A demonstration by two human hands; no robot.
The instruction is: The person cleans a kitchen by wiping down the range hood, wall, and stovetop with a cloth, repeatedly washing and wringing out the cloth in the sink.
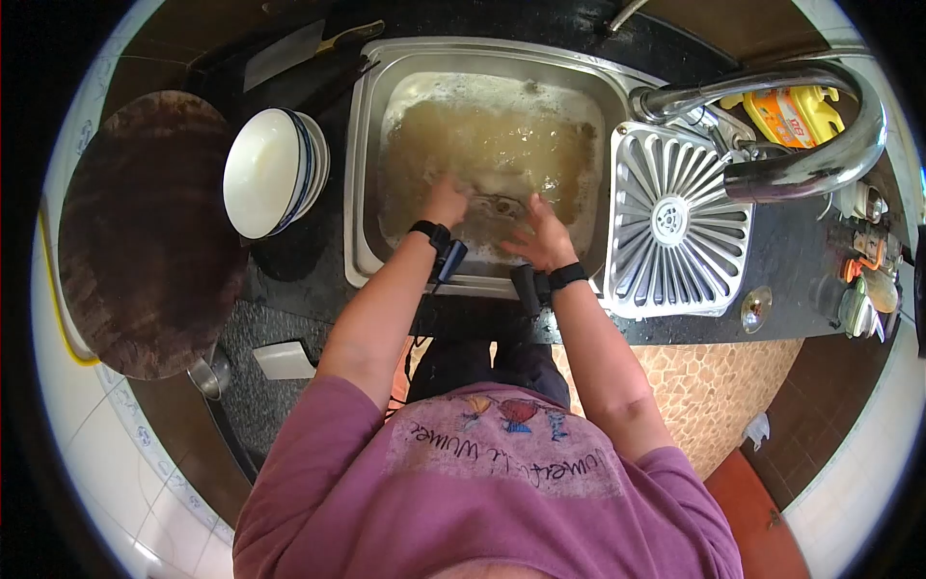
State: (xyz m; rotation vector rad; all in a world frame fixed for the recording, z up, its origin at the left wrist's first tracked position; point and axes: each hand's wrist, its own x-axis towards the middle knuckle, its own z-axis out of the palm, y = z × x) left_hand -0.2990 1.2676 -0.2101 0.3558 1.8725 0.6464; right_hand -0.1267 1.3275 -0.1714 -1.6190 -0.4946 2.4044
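Both of my hands are in a steel sink (pixel 359 193) filled with cloudy brownish water (pixel 463 135) that has foam around its edges. My left hand (pixel 447 203) dips into the water, its fingers blurred and partly under the surface, so what they touch is hidden. My right hand (pixel 542 236) is at the near right side of the basin, fingers spread apart, with nothing visible in them. Between the two hands the water is stirred around a dark, ring-like patch (pixel 499 206) that I cannot make out clearly. Each wrist wears a dark strapped device.
A curved tap (pixel 820 96) overhangs the slotted drainer tray (pixel 641 275) at right, with a yellow bottle (pixel 786 116) behind it. Stacked white bowls (pixel 262 174) and a large round dark board (pixel 145 232) stand left. A cleaver (pixel 285 55) lies at the back left.
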